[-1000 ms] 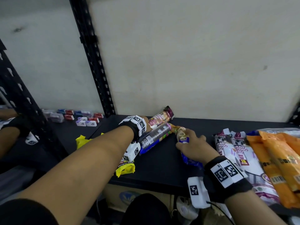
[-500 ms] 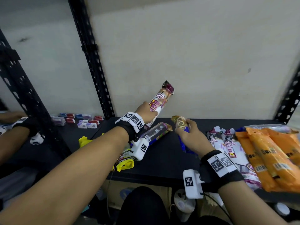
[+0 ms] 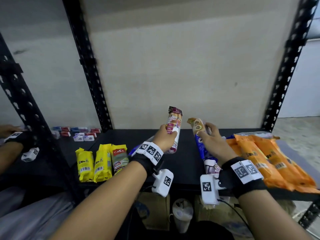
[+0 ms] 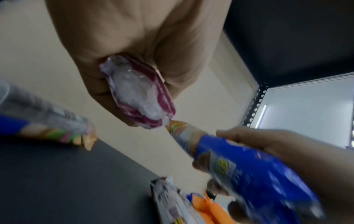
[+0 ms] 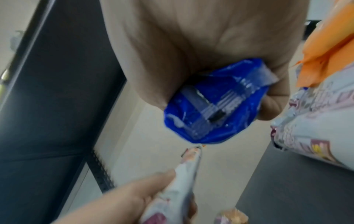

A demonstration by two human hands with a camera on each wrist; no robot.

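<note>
Both hands are raised above the shelf (image 3: 187,163), left hand (image 3: 164,138) gripping the white-maroon roll (image 3: 173,126) upright, right hand (image 3: 212,142) the blue roll (image 3: 200,144).

two slim roll packs, held aloft
white-and-maroon pack (image 3: 173,125) stands near upright in the left hand (image 3: 164,139), top toward 12 o'clock; blue pack (image 3: 200,144) at its 3 o'clock, in the right hand (image 3: 210,142), tan top leaning toward 11 o'clock.

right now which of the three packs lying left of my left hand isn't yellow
The CASA pack, the one nearest the left hand: grey-green with a red label. The two yellow packs lie to its left.
</note>
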